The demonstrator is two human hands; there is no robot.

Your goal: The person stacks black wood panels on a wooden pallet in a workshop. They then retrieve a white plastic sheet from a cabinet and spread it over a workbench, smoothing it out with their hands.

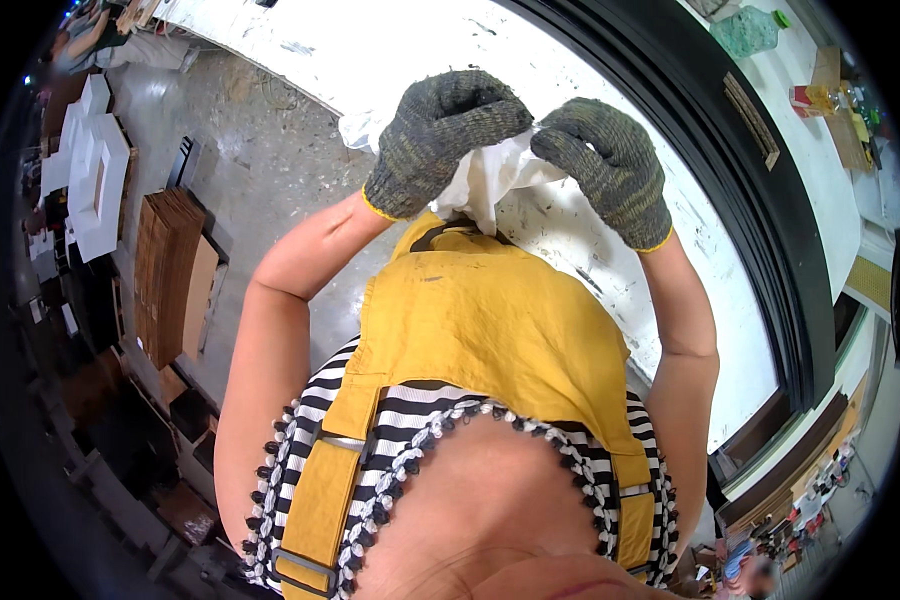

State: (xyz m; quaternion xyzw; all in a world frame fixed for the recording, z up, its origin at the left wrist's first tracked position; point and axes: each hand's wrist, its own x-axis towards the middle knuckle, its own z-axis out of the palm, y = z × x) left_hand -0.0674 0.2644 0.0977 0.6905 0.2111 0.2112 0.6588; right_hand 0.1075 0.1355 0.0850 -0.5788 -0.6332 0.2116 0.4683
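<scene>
My left hand [440, 140] and my right hand [610, 165], both in dark grey knit gloves with yellow cuffs, are raised close together over the near edge of a white worktable [410, 35]. Between them hangs a thin, crumpled white cloth [488, 185], pinched at its upper edge by the fingers of each. Its lower folds drop in front of my yellow apron [480, 310]. Another bunch of white material shows left of my left hand; whether it belongs to the same piece I cannot tell. Dark smudges mark the tabletop.
Long black frame bars [710, 150] run along the table's right side. Beyond them, a pale surface carries a green plastic bottle [748, 32] and a bottle with amber liquid [818, 100]. On the floor at left stand stacked brown cardboard [165, 280] and white panels [100, 185]. Another person [135, 45] is at far left.
</scene>
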